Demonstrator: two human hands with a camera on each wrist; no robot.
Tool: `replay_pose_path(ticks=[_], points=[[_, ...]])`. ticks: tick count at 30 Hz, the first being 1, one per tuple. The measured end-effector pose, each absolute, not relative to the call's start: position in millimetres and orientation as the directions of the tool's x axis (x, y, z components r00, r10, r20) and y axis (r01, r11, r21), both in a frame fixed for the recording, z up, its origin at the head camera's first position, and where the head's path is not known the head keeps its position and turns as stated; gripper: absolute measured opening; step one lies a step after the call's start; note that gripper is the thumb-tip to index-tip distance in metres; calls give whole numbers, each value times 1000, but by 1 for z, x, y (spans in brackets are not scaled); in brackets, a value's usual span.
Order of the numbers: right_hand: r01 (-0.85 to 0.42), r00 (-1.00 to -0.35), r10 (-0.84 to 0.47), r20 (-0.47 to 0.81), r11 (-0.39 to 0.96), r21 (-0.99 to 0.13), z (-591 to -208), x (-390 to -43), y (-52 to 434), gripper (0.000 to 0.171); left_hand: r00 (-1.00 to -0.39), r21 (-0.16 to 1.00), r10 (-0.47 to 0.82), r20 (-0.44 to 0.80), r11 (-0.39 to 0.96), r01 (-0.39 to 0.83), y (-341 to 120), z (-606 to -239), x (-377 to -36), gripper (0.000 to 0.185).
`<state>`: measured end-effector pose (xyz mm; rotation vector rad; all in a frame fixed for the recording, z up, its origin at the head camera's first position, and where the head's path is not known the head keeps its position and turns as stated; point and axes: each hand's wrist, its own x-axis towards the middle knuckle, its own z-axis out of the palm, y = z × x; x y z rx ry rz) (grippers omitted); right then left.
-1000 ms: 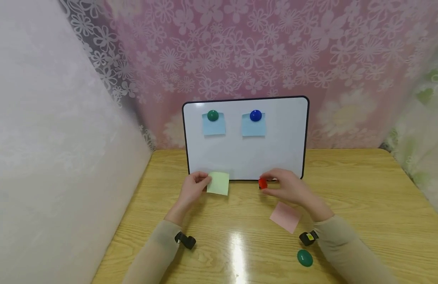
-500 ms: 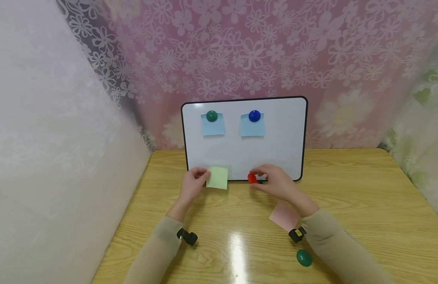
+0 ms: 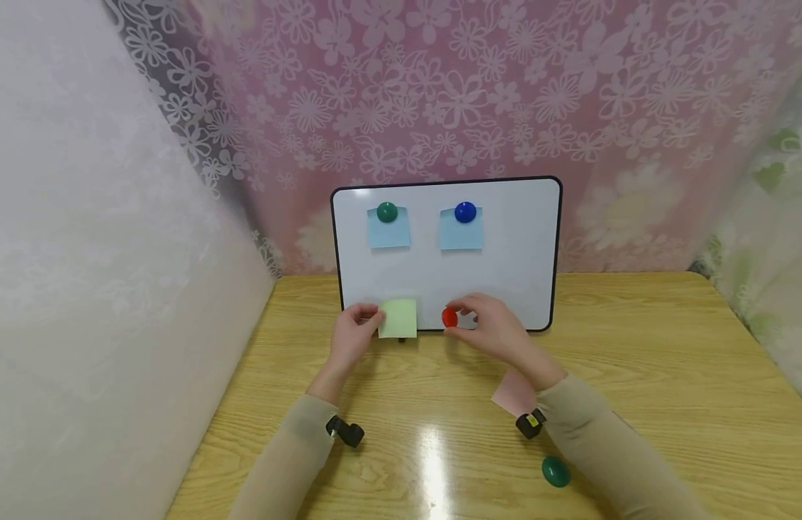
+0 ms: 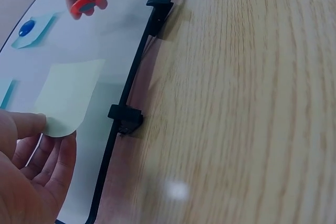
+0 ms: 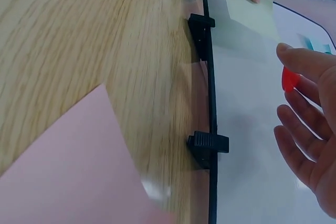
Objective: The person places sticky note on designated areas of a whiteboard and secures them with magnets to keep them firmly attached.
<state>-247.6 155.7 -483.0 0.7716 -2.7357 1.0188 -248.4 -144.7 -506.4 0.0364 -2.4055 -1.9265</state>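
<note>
A square pale-green paper note (image 3: 398, 318) is pinched in the left hand (image 3: 353, 336), a round red magnet (image 3: 449, 318) in the right hand (image 3: 497, 332), with a black-framed whiteboard (image 3: 518, 260) behind both grips.

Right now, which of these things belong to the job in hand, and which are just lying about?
In the job, it seems:
- pale green note, held in the left fingers
- red magnet, held in the right fingers
- whiteboard behind them, bearing two blue notes

Just lying about, for now:
- pink note, on the table
- loose green magnet, also on the table
</note>
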Motion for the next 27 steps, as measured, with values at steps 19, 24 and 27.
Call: replay_pose_path(ticks=[19, 24, 27], points=[[-526, -849, -378, 368, 660, -536, -479, -257, 131, 43, -993, 981, -94, 71, 189, 52, -136, -500, -256, 21], [-526, -848, -368, 381, 675, -518, -481, -260, 124, 45, -991, 986, -104, 85, 155, 69, -134, -498, -260, 19], [-532, -842, -361, 401, 683, -500, -482, -262, 121, 46, -990, 986, -109, 89, 148, 72, -134, -498, -261, 20]])
